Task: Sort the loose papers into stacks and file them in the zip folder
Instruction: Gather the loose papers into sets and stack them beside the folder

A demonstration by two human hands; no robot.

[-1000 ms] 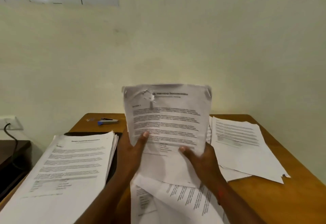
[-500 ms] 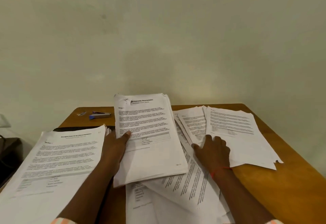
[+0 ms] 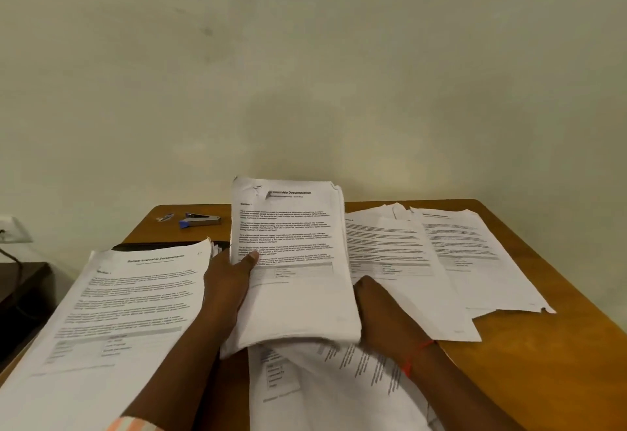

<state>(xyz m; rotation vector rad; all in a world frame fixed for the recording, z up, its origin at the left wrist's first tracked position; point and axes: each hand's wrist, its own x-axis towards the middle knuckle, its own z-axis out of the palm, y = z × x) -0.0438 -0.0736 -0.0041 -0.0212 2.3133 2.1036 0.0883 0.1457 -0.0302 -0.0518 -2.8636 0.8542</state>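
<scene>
Left hand [image 3: 227, 288]: clamped on the bundle [image 3: 291, 261] at its left edge, thumb on the top sheet, fingers beneath and hidden.
Right hand [image 3: 383, 315]: at the bundle's near right corner, fingers tucked under the paper. Cannot tell whether it grips or only props.

Bundle: thick, lifted off the table [image 3: 543, 362], far end tilted up, above the middle of the near edge. Top sheet is torn at its far left corner. The far right corner is ragged and the edges are not flush.

Under it, at the near edge: loose sheets [image 3: 322, 390], askew.
Right half: fanned sheets [image 3: 441, 261], overlapping, one torn at its near right corner.
Left edge: tall stack [image 3: 118, 311] lying on a dark flat thing [image 3: 163, 246], probably the zip folder, almost wholly covered.
Far left corner: stapler [image 3: 200, 220].

Judgement:
- The bundle's heading appears to match the stack's, so it likely belongs there.
- Square it first. Stand it on its near edge, loosen both hands slightly and tap until the sides align.
- Support from below while carrying it left, since a thumb pinch alone lets a bundle this thick sag and shed sheets.
- Lift it clear of the loose sheets so none drag along.
- Lower it flat, corners matched.
- Go gently at the torn corner, which snags easily.
- Risk: the stack looks to overhang the near left corner, so added weight may tip it.
</scene>
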